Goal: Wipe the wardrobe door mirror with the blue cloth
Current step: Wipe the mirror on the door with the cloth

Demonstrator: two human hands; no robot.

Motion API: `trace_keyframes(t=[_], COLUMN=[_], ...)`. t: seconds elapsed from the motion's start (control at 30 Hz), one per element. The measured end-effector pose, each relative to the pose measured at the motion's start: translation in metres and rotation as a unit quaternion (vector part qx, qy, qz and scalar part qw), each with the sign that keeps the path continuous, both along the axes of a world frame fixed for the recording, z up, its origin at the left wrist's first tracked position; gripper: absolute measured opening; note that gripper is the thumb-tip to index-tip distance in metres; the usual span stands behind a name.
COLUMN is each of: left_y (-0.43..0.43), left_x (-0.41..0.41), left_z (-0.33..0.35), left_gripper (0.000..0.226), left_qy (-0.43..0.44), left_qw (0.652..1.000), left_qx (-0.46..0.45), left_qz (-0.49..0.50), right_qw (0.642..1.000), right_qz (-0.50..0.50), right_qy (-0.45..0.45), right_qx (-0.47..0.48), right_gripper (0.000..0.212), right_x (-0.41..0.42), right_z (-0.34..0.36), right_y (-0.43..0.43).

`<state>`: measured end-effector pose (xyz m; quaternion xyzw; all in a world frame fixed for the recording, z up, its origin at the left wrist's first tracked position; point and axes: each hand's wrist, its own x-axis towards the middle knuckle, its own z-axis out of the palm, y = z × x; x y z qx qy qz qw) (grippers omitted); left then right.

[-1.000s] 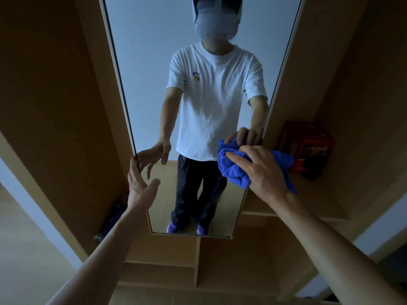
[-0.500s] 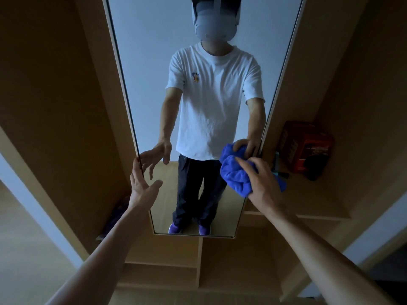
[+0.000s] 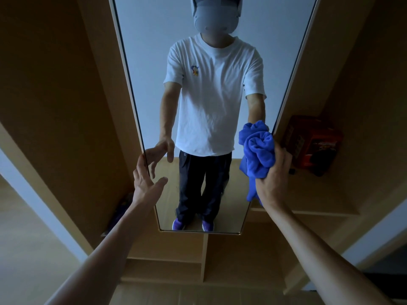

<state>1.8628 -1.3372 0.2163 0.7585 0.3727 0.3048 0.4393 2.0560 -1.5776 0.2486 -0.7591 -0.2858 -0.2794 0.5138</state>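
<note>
Mirror (image 3: 154, 40) on the wardrobe door fills the centre of the head view, reflecting the person. At centre right, the right hand (image 3: 275, 175) grips the bunched blue cloth (image 3: 258, 153) against the mirror's right edge. At centre left, the left hand (image 3: 145, 179), fingers straight and spread wide, reaches the mirror's left edge.

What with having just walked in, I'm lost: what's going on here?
A person faces the mirror on a wardrobe door. Their right hand grips a bunched blue cloth, held at the mirror's right edge, low down. The left hand is open, with its fingertips at the mirror's left edge. A red box sits on a shelf to the right.
</note>
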Motion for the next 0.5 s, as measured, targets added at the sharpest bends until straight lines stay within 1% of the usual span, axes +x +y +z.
trace_keyframes(t=[0.13, 0.33, 0.47, 0.5], left_y=[0.005, 0.009, 0.009, 0.009], left_x=[0.000, -0.002, -0.005, -0.006], left_z=[0.001, 0.002, 0.003, 0.004], left_gripper=[0.094, 0.092, 0.094, 0.097], left_qy=[0.000, 0.003, 0.011, 0.014], left_qw=[1.000, 1.000, 1.000, 0.999], left_qx=[0.006, 0.011, 0.011, 0.010], left_qz=[-0.001, -0.014, -0.027, -0.033], right_qw=[0.999, 0.998, 0.999, 0.999], right_qz=[-0.010, -0.025, -0.005, 0.011], right_qy=[-0.031, -0.041, -0.050, -0.028], right_qx=[0.016, 0.046, 0.005, -0.010], right_gripper=[0.049, 0.047, 0.048, 0.056], right_x=[-0.002, -0.016, -0.029, -0.034], right_z=[-0.003, -0.005, -0.004, -0.006], right_y=[0.013, 0.030, 0.047, 0.052])
